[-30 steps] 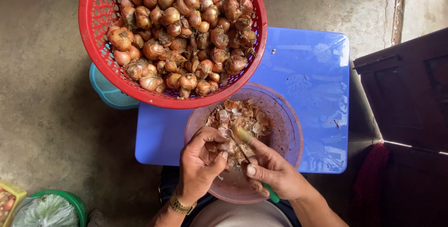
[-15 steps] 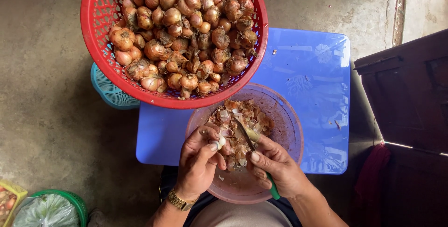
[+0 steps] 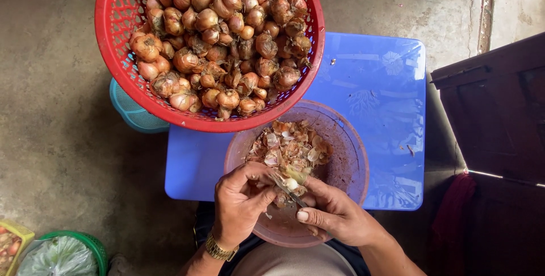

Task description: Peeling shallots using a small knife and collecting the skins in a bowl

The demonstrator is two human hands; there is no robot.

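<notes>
Right, both hands are down over the brownish bowl (image 3: 352,157), which sits at the near edge of the blue plastic table (image 3: 386,94). The left hand (image 3: 241,199) has its grip closed around a small shallot (image 3: 291,184), pale where the skin is off, pinched between thumb and fingers at the bowl's six o'clock. The right hand (image 3: 335,216) has its grip wrapped tight on a small knife (image 3: 285,189), the blade lying across the shallot and touching it, pointing toward ten o'clock. A gold-coloured watch (image 3: 218,249) shows on the left wrist.

Inside the bowl, a heap of papery peelings (image 3: 289,145) is piled toward twelve o'clock, just beyond the fingers. At twelve o'clock from the bowl, and overlapping its rim, stands a red mesh basket (image 3: 113,43) loaded with unpeeled shallots (image 3: 221,32), brown and dry-skinned. A teal basket (image 3: 133,114) peeks out from under the red one at its seven o'clock.

Down on the concrete floor (image 3: 51,139), at eight o'clock from the hands, sits a green tub (image 3: 93,245) holding a plastic bag (image 3: 57,256). At three o'clock, dark wooden furniture (image 3: 494,117) stands beside the table.
</notes>
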